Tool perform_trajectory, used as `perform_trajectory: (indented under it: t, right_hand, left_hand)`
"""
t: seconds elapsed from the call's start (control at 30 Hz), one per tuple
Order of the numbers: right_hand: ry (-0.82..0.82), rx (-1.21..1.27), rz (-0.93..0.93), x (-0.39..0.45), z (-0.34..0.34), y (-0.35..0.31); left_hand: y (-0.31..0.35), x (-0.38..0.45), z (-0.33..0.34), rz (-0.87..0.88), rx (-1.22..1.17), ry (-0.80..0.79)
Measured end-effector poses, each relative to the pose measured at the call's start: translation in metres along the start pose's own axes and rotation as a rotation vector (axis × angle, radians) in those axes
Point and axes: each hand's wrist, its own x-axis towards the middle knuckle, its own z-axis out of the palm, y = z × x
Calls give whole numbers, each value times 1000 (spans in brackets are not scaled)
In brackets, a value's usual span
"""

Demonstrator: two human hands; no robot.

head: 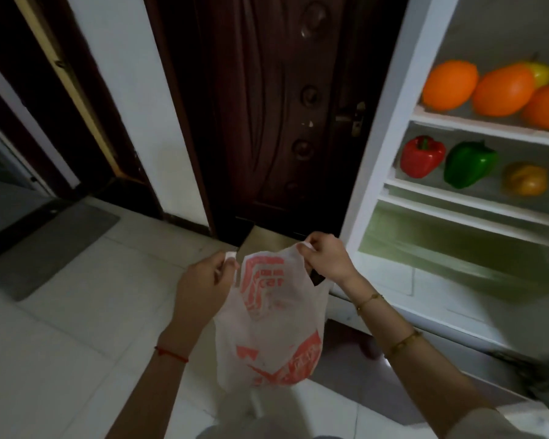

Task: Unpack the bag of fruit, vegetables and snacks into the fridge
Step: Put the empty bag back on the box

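A white plastic bag (268,324) with red print hangs in front of me over the floor. My left hand (203,286) pinches its left handle and my right hand (325,258) pinches its right handle, so the bag's mouth is pulled apart. What is inside the bag is hidden. To the right stands the open fridge (390,128). Its upper shelf holds three oranges (450,85) and a yellow fruit (541,72). The shelf below carries a red pepper (422,156), a green pepper (468,164) and an orange pepper (525,179).
A greenish drawer (441,245) sits under the pepper shelf. A dark wooden door (282,115) stands straight ahead, with a brown box (267,242) at its foot. A grey mat (51,245) lies on the white tiled floor to the left.
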Motion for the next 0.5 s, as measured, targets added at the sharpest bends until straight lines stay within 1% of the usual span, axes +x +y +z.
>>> perform_trajectory:
  t: [0.17, 0.3, 0.4, 0.5]
  right_hand:
    - [118, -87, 29, 55, 26, -23]
    - [173, -269, 53, 91, 40, -31]
    - [157, -376, 69, 115, 48, -30]
    - [88, -449, 98, 139, 56, -28]
  left_hand:
    - [-46, 38, -7, -38, -9, -116]
    - [-75, 65, 4, -32, -38, -213]
    - [-81, 84, 22, -47, -47, -297]
    - [-82, 103, 49, -67, -92, -355]
